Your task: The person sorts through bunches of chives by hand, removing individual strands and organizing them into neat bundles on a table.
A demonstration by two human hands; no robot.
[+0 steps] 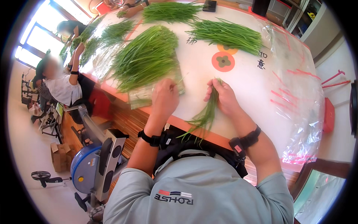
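Observation:
My right hand grips a small bunch of long green leaves that look like garlic chives. The cut ends stick up past the thumb, and the leaf tips hang down over the table's near edge. To its left, my left hand is blurred, its fingers curled in, and whether a thin stalk sits between them I cannot tell. Just beyond that hand lies a large heap of the chives on a flat mat or wrapper, whose near part shows beside the hand.
The table wears a printed cover and, along the right, a clear plastic sheet. More chives lie at the back, near a black box. Other people handle greens at the left. A rowing machine stands on the floor.

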